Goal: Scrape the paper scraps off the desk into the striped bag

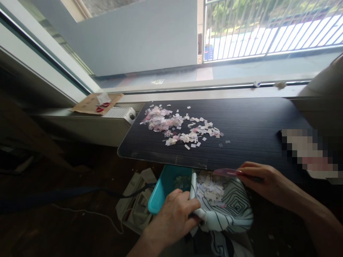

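Reference for all positions is the dark tabletop, whose surface bears a fine, linear grain. Found on its left half: a heap of small paper scraps, white and pale pink, trailing off towards the middle in a looser band, with several single pieces lying apart nearer the tabletop's front edge. Below that front edge, on my side of the tabletop, sits a patterned container, pale with black angular lines, holding more cut pieces, chiefly white. My left hand is in front of the tabletop, fingers curled and grasping the container's left edge; a small dark bit shows under the thumb, which I cannot identify. My right hand is at the tabletop's front edge, right of the scraps, fingers closed around a thin pink tool whose blade-like end points left over the container's far rim. A teal tub stands just left of the container, partly beneath the tabletop's front edge. At the tabletop's right end lies an object with its detail masked. On the ledge left of the tabletop I record red-handled scissors resting on a brown paper envelope. Beyond the tabletop's far edge runs a window, with a metal railing outside it
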`<state>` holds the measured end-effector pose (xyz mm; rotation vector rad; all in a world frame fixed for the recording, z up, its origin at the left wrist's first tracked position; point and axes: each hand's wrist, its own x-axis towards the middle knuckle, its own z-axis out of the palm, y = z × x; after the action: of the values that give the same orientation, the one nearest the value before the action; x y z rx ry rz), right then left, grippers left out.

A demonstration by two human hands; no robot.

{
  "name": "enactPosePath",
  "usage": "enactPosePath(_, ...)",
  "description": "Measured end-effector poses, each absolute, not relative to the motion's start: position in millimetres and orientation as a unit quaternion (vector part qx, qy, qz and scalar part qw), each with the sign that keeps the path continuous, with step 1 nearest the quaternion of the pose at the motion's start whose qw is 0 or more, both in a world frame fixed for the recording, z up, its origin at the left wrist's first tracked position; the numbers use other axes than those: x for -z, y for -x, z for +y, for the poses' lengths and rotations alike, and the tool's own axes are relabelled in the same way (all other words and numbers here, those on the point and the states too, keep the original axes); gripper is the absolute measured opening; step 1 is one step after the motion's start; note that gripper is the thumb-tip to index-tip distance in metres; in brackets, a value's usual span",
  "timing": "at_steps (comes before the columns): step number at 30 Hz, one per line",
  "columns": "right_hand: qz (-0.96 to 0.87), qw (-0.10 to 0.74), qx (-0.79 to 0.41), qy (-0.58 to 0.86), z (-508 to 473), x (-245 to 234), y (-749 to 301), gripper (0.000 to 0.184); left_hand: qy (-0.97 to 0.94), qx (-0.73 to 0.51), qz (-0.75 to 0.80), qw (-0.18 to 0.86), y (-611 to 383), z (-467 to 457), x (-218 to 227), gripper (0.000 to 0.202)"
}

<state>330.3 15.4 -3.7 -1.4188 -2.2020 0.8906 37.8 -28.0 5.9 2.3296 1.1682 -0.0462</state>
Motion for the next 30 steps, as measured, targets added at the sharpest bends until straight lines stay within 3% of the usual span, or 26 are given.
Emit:
enactPosePath(6,-0.771,0.263,-0.184,0.55,47,10,-316,0.025,-0.88,0.026,0.405,0.247,-42,-27,-5,0.012)
enactPosePath(11,-0.763,0.266,-0.099,0.581,84,11,-289,0.028,-0.888,0.026,0.392,0.238,-43,-29,-6,0.014)
enactPosePath(18,-0.808,0.249,-0.147,0.513,78,12,-269,0.025,-0.886,0.024,0.402,0.231,-37,-32,-3,0.014)
enactPosePath(30,-0.81,0.244,-0.114,0.521,78,7,-272,0.025,-0.894,0.033,0.389,0.219,-39,-30,-5,0.015)
